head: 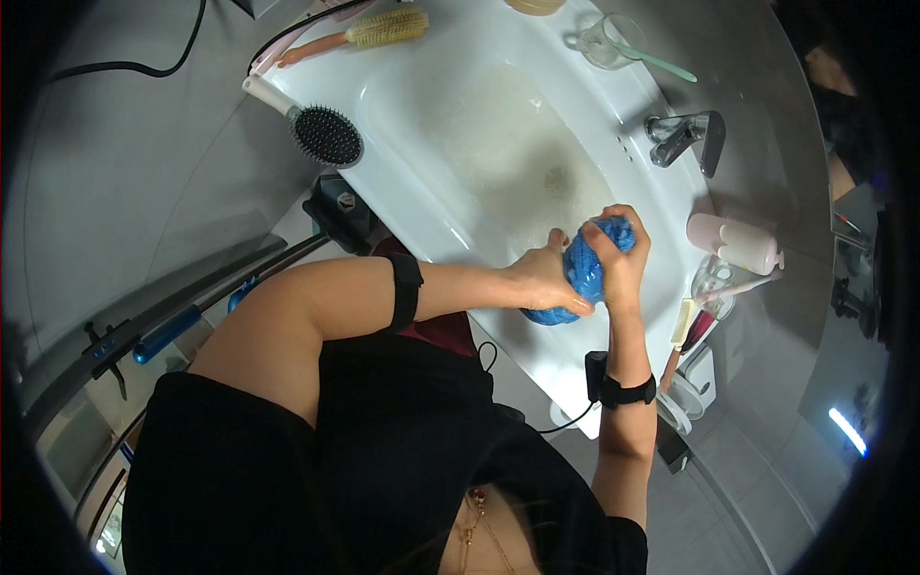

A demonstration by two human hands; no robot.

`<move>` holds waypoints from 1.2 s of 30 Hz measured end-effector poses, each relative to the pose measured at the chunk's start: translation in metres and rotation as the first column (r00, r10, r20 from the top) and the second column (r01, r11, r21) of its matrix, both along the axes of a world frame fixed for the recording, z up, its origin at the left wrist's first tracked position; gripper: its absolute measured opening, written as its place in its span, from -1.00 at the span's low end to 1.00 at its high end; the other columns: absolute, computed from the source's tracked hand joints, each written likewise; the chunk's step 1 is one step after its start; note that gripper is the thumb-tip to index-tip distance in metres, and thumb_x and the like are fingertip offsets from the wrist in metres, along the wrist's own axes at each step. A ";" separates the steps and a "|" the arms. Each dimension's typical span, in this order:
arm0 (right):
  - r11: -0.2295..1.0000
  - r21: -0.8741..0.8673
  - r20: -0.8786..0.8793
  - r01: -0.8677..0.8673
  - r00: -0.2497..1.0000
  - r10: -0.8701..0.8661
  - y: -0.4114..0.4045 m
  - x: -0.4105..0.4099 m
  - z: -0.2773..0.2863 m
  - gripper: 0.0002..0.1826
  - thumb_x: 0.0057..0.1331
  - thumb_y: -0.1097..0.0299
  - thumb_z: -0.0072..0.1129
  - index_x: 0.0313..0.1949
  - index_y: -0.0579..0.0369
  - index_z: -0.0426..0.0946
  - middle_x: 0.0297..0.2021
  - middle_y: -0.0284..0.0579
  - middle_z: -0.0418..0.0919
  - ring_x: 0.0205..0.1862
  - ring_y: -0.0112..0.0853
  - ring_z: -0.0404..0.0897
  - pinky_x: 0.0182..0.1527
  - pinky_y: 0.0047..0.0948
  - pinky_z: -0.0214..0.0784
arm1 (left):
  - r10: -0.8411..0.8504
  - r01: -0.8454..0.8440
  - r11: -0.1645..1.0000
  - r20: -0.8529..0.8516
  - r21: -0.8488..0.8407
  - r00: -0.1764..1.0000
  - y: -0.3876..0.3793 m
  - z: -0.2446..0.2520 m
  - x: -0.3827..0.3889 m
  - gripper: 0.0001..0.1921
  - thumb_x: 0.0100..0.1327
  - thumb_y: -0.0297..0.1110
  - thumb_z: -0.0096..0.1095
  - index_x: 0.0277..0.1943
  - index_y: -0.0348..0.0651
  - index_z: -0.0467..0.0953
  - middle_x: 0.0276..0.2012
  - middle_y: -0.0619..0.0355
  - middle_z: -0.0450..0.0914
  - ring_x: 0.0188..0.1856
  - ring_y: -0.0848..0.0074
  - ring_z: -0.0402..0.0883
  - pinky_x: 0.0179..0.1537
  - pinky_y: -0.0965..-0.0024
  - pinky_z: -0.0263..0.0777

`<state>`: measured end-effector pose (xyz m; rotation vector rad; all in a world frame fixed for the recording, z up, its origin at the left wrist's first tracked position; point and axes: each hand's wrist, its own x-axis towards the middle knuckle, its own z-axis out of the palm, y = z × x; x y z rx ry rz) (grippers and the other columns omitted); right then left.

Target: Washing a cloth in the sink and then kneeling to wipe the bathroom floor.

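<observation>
A wet blue cloth (pixel 586 269), bunched up, is held between my two hands over the near right end of the white washbasin (pixel 424 215). My left hand (pixel 550 279) presses against its left side, with the thumb and fingers spread around it. My right hand (pixel 627 251) grips its upper right part with bent fingers. A lower fold of the cloth hangs below my left hand, near the basin's rim. Cloudy water (pixel 517 144) stands in the basin, and the drain shows dimly through it.
A hairbrush (pixel 327 135) and a round bristle brush (pixel 388 27) lie on the left rim. Along the far rim are a glass (pixel 607 44) with a green-handled toothbrush, a chrome faucet (pixel 683 136), a pink pump bottle (pixel 733 241), another glass (pixel 711 279) and a comb (pixel 683 323).
</observation>
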<state>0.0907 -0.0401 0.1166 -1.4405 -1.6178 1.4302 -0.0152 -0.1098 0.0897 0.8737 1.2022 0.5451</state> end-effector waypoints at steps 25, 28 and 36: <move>0.991 -0.084 0.524 -0.108 0.841 0.136 0.038 -0.016 -0.164 -0.59 0.09 0.38 -0.13 -0.03 0.20 0.25 -0.08 0.12 0.40 0.01 0.01 0.29 0.04 -0.21 0.15 | 0.574 -0.457 0.807 0.315 -0.374 0.756 -0.013 -0.037 -0.106 -0.48 -0.11 -0.23 0.36 -0.10 -0.38 0.42 -0.23 0.04 0.52 -0.24 0.44 0.53 -0.18 0.41 0.41; 0.985 -0.053 0.649 -0.162 0.744 0.157 0.041 -0.022 -0.161 -0.61 0.08 0.40 -0.11 -0.06 0.19 0.26 -0.14 0.06 0.43 -0.02 -0.02 0.32 0.03 -0.19 0.15 | 0.573 -0.470 0.813 0.324 -0.346 0.753 -0.013 -0.034 -0.108 -0.48 -0.11 -0.24 0.36 -0.10 -0.37 0.42 -0.24 0.05 0.52 -0.25 0.44 0.53 -0.17 0.42 0.40; 0.952 -0.295 -0.059 0.079 0.993 -0.100 0.029 -0.037 -0.104 -0.51 0.15 0.13 -0.01 0.02 0.08 0.25 -0.06 -0.08 0.43 0.02 -0.19 0.35 -0.03 -0.16 0.23 | 0.560 -0.352 0.817 0.483 -0.457 0.673 -0.018 -0.033 -0.101 -0.53 -0.07 -0.22 0.31 -0.12 -0.33 0.43 -0.28 0.09 0.51 -0.31 0.47 0.53 -0.27 0.47 0.42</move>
